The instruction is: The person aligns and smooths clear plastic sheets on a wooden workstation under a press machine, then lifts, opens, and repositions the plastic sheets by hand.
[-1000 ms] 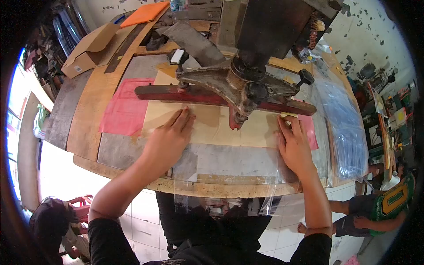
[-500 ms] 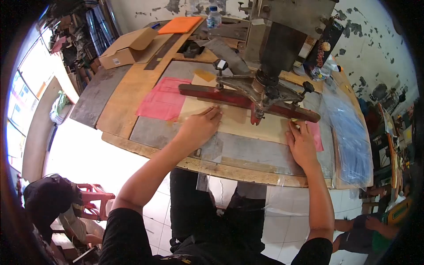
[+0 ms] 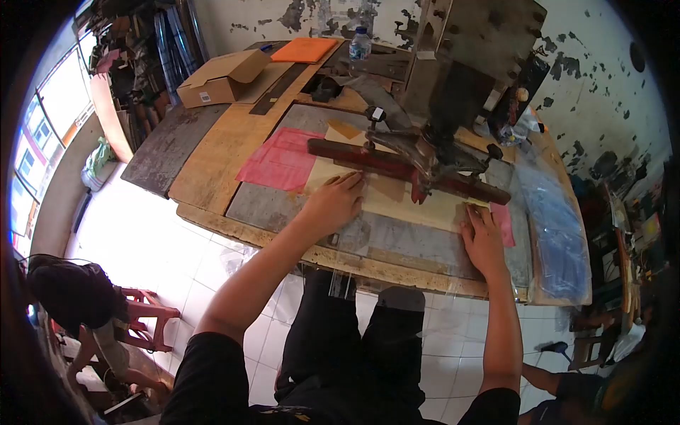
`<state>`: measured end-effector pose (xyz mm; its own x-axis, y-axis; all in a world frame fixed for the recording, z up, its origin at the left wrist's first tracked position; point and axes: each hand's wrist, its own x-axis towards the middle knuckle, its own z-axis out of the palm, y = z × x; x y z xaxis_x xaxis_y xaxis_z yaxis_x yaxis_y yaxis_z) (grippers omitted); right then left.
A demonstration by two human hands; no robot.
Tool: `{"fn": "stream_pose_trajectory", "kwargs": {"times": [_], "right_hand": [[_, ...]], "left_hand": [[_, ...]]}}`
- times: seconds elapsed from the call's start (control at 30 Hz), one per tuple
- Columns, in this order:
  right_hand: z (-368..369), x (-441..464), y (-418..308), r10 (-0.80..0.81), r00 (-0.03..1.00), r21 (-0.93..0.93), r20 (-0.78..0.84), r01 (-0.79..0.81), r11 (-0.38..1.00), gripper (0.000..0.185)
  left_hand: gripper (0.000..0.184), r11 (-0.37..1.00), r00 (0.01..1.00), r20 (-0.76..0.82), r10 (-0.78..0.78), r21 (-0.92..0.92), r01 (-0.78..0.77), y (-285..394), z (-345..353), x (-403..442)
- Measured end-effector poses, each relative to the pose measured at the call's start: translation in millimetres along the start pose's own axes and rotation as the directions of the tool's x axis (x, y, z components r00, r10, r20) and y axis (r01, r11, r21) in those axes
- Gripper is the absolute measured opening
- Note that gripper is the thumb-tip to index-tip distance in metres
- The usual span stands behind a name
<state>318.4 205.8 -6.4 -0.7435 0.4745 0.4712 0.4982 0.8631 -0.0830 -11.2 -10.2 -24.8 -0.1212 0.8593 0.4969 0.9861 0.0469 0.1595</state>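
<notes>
My left hand lies on the left part of a pale yellow sheet, its fingers stretched out towards a long dark-red bar. At the right end of the sheet rests my right hand, palm down with fingers extended. Pink sheets show beside the yellow one at left and right. The bar hangs from a metal press and crosses over the sheet just beyond my fingertips. Whether it touches the sheet I cannot tell.
A cardboard box, an orange sheet and a water bottle stand at the back. Clear plastic sheets lie on the table's right side. One person sits low at left by a red stool; another is partly visible at lower right.
The whole view has shifted and tilted slightly with my head. Both hands stay on the yellow sheet, below the bar, with little visible movement.
</notes>
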Motion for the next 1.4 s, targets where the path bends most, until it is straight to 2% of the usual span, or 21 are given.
{"fn": "stream_pose_trajectory", "kwargs": {"times": [0.17,0.3,0.33,0.67,0.7,0.77,0.9,1.07,1.17,1.23,1.27,1.33,1.4], "right_hand": [[-3.7,9.6,-5.9,0.064,0.995,-0.041,0.072,-0.061,0.997,0.044],[2.8,7.7,-6.5,0.030,0.997,-0.047,0.067,-0.027,0.999,0.045],[1.9,7.3,-8.3,0.063,0.994,-0.046,0.089,-0.059,0.997,0.044],[-4.2,11.4,-15.7,0.184,0.966,-0.048,0.180,-0.178,0.983,0.046],[-2.1,10.2,-13.2,0.185,0.965,-0.048,0.183,-0.179,0.983,0.046],[1.4,8.1,-6.3,0.073,0.992,-0.110,0.104,-0.062,0.992,0.049],[-6.1,10.4,-11.6,0.128,0.982,-0.087,0.139,-0.117,0.989,0.046],[-2.7,8.5,-7.3,0.059,0.996,-0.059,0.070,-0.055,0.997,0.045],[-1.6,5.6,-1.7,0.051,0.995,-0.029,0.083,-0.049,0.998,0.046],[-4.2,2.1,-1.1,0.043,0.995,-0.007,0.093,-0.043,0.999,0.045],[-5.9,-1.3,-1.3,0.042,0.993,0.018,0.112,-0.044,0.999,0.045],[-12.0,-15.8,-7.6,0.065,0.992,0.005,0.110,-0.066,0.998,0.046],[-21.0,-33.3,-19.2,0.089,0.990,-0.010,0.110,-0.088,0.996,0.047]], "left_hand": [[0.044,1.000,0.996,0.089,-0.026,0.016,0.024,-1.1,5.9,3.1],[0.040,0.999,0.999,0.045,0.001,0.040,-0.003,-3.0,10.9,0.0],[0.038,0.997,1.000,0.003,0.028,0.077,-0.028,-2.6,13.0,0.1],[0.037,0.998,1.000,-0.003,0.030,0.059,-0.030,0.5,10.8,1.1],[0.037,0.997,0.999,0.001,0.039,0.073,-0.039,0.7,10.3,1.4],[0.037,0.995,0.999,0.004,0.048,0.087,-0.048,1.3,9.7,2.4],[0.036,0.998,0.999,-0.033,0.035,0.055,-0.033,2.5,9.1,2.9],[0.036,0.993,0.998,-0.018,0.055,0.109,-0.053,2.4,5.5,2.2],[0.036,0.998,0.998,-0.054,0.037,0.060,-0.033,0.4,3.5,-0.6],[0.037,0.986,0.997,0.033,-0.069,-0.147,0.073,3.2,-7.6,-4.5],[0.037,0.987,0.997,0.024,-0.067,-0.142,0.069,3.2,-14.3,-8.5],[0.039,0.952,0.986,0.117,-0.118,-0.270,0.145,5.1,-28.5,-21.3],[0.040,0.939,0.983,0.097,-0.158,-0.295,0.180,16.1,-41.0,-39.3]]}}
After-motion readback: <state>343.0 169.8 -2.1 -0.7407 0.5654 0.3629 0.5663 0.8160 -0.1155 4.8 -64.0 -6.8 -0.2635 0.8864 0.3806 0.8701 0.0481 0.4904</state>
